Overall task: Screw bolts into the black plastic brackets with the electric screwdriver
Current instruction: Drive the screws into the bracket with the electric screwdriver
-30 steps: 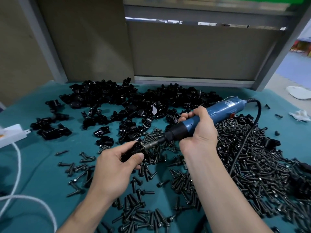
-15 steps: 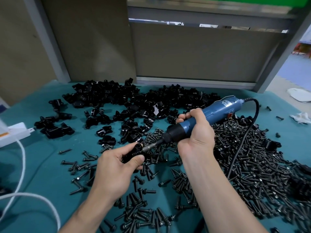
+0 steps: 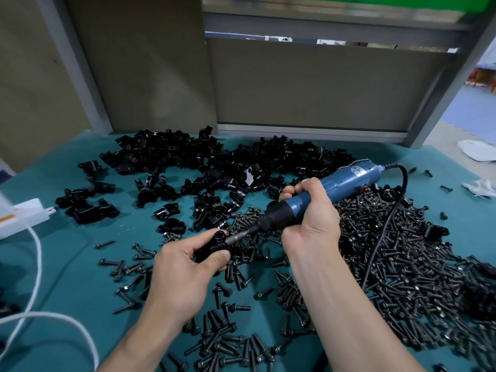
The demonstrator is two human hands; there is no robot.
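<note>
My left hand (image 3: 185, 267) grips a black plastic bracket (image 3: 214, 244) above the table's middle, thumb under it and fingers curled over it. My right hand (image 3: 311, 216) holds the blue electric screwdriver (image 3: 346, 181) by its lower body, tilted down to the left. The screwdriver's metal bit (image 3: 237, 237) meets the bracket's right side; the bolt there is hidden. A big heap of black bolts (image 3: 402, 264) lies to the right, and loose ones are scattered below my hands. A pile of black brackets (image 3: 204, 162) spreads across the far side of the table.
The table has a teal cover (image 3: 67, 264). A white power strip (image 3: 24, 216) with a white cable (image 3: 37, 264) lies at the left edge. The screwdriver's black cord (image 3: 386, 224) runs over the bolt heap. Brown panels and a grey metal frame (image 3: 303, 130) stand behind. White rags (image 3: 480, 186) lie far right.
Both hands have held their grips and stayed together on the bracket. The screwdriver stays pressed against it; the view has shifted only slightly.
</note>
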